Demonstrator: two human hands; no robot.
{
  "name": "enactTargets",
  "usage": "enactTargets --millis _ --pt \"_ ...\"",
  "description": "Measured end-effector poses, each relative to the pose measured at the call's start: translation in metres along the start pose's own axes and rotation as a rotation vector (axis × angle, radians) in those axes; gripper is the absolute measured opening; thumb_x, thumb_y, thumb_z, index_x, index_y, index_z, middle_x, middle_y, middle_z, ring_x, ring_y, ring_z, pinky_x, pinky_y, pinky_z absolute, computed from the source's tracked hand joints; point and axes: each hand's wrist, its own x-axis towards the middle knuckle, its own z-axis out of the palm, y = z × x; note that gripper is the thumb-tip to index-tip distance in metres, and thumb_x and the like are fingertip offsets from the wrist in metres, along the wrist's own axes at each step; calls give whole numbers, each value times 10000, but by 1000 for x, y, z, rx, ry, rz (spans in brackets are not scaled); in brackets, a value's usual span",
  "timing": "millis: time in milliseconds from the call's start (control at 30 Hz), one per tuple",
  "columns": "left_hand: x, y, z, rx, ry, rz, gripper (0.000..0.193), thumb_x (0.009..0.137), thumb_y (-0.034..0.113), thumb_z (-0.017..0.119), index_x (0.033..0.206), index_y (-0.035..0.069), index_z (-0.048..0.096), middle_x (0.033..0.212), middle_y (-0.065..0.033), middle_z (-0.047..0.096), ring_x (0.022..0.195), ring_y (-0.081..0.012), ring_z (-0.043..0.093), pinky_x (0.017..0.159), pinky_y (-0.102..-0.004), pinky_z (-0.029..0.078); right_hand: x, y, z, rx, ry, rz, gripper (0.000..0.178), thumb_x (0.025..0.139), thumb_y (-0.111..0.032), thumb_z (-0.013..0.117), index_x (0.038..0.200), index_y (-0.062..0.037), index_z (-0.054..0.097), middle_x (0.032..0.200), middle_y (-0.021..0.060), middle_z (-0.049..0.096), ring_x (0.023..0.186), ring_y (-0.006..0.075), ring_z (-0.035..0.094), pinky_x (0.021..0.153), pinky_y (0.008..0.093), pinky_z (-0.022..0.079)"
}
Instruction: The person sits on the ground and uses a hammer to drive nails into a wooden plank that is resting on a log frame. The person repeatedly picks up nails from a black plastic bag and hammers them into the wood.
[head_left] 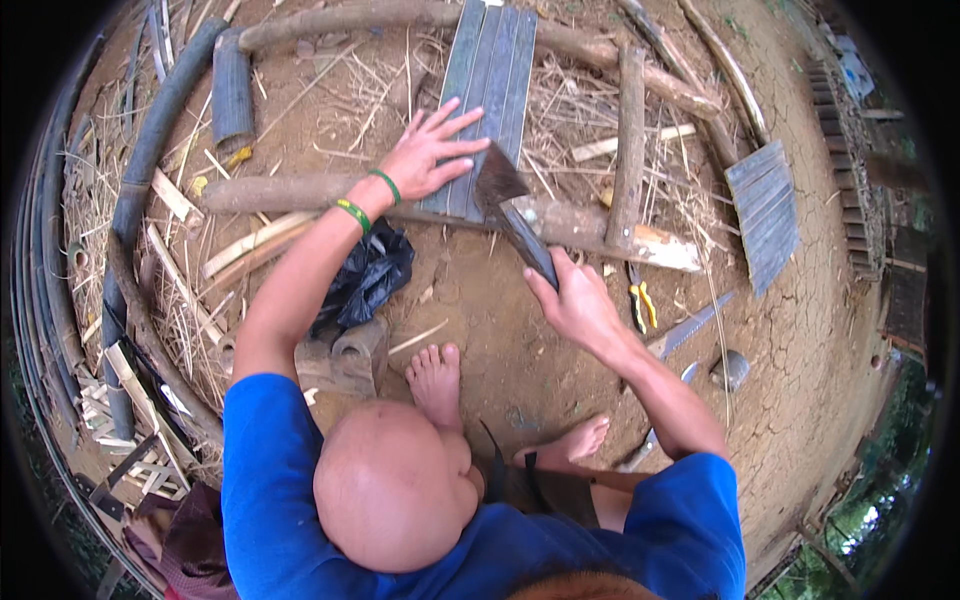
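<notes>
- left hand (425, 155) lies flat, fingers spread, pressing the slat (490, 80) onto the far log (300, 190); i'd keep those fingers well left of the cut line.
- right hand (575, 300) is clamped on the handle of the chopper (505, 195), whose blade touches the slat's right edge; i'd strike straight down, square.

The left hand (425, 155) presses flat on a split bamboo slab (487, 95) while the right hand (572, 300) grips a broad-bladed chopper (505, 200).
</notes>
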Motion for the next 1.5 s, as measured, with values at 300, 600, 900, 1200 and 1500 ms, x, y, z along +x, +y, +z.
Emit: enactTargets --millis 300,600,900,1200,1500 --pt "9 4 -4 11 6 66 430 999 230 557 1421 289 611 1651 2 333 1546 -338 211 1243 -524 208 9 17 3 -72 55 -60 312 993 -289 623 1080 -1 541 614 223 618 562 421 648 538 523 494" --pt "9 4 0 29 14 168 527 973 263 594 1488 167 536 1644 -108 337 1531 -403 219 1242 -500 188 -91 114 36 -158 -106 55 394 932 -307 661 1113 -8 477 830 250 649 750 472 671 632 560 535" --pt "9 -23 14 -408 200 -306 690 985 268 642 1572 54 349 1606 -212 333 1484 -379 304 1218 -461 237 -113 147 58 -224 178 -104 446 947 -309 651 1288 -44 539 1188 208 504 1115 371 546 956 474 468" --pt "39 -24 13 -1317 131 -792 465 944 141 717 1349 0 539 1222 -110 678 1090 -224 667 963 -393 540 -9 84 -6 94 559 -374 219 914 -186 697 1037 -15 637 1005 143 631 931 340 662 820 435 549" --pt "39 -20 17 -1471 142 -689 396 914 56 729 1283 20 590 1182 -92 714 1035 -184 693 933 -351 554 135 34 18 535 389 71 464 928 -241 689 1250 88 623 975 221 736 922 307 737 832 398 565"
